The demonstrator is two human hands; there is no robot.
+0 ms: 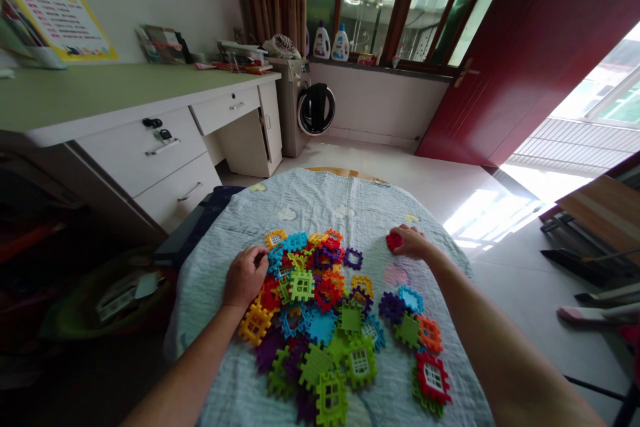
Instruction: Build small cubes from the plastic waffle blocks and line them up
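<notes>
Right grip (413, 243) pinching a red block (394, 241), thumb and fingers around it, out toward the far right of the pale cloth (325, 200) covering the round desk (345, 173), well apart from the main heap of blocks (321, 325)! Whether that block is resting on the cloth or just off it, no telling from up here. Across to the other side, and the left grip (245, 278) is curled at the heap's left edge, right by a blue block (278, 254); fingertips hidden, so no call on whether it has hold of anything. Between the hands, all notched edges and little windows, the heap; nearer the right forearm, a smaller group, with a purple block (392, 307), an orange block (430, 333) and a red window block (433, 378). So the step in hand looks like handling single blocks, this one away from the heap. Next move, I'd judge, calls for settled fingers on the right and a clean pinch on the left, neighbours undisturbed.
</notes>
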